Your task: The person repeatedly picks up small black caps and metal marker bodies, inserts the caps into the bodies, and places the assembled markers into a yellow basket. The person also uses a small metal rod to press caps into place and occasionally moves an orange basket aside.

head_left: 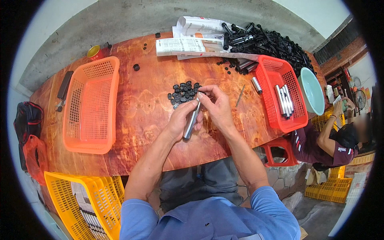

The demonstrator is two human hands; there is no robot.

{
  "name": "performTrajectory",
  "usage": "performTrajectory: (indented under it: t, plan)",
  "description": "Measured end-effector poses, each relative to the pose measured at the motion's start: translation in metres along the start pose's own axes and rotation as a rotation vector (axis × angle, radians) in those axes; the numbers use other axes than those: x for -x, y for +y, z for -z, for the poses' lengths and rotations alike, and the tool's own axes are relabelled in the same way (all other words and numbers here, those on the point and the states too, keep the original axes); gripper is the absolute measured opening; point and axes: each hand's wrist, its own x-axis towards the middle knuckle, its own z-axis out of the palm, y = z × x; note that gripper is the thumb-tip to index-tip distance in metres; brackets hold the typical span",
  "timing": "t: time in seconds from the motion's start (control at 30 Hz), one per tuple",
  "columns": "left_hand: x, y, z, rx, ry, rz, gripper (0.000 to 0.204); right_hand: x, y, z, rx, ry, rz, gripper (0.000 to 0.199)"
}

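A shiny metal tube (189,127) slants up through my left hand (180,120), whose fingers and thumb are wrapped round it. At the tube's upper end, my right hand (216,105) pinches with thumb and forefinger; whatever small piece may sit between them is hidden. Just beyond my hands lies a loose cluster of small black caps (184,93) on the wooden table (148,112). To the right of my right hand rests a thin rod-like tool (240,96).
An orange basket (114,108) stands left; a red basket (262,76) with several metal tubes (283,100) stands right, beside a pale green basin (311,92). Black parts (276,46) are heaped behind, near newspaper (182,46). A yellow crate (60,196) sits lower left. Another person (328,144) works at right.
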Motion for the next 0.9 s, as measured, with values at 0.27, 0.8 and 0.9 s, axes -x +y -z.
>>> performTrajectory:
  t: [0.27,0.8,0.9]
  plan:
    - [0.000,-0.002,0.000,-0.156,-0.022,-0.093,0.036,-0.002,0.007,0.005,0.055,-0.009,0.107,0.023]
    - [0.008,0.001,-0.020,-0.618,-0.095,-0.065,0.036,0.029,0.011,0.046,-0.107,0.001,0.077,0.027]
    - [0.020,-0.002,-0.020,-0.829,-0.085,-0.066,0.034,0.039,0.014,0.054,-0.150,-0.064,0.044,0.028]
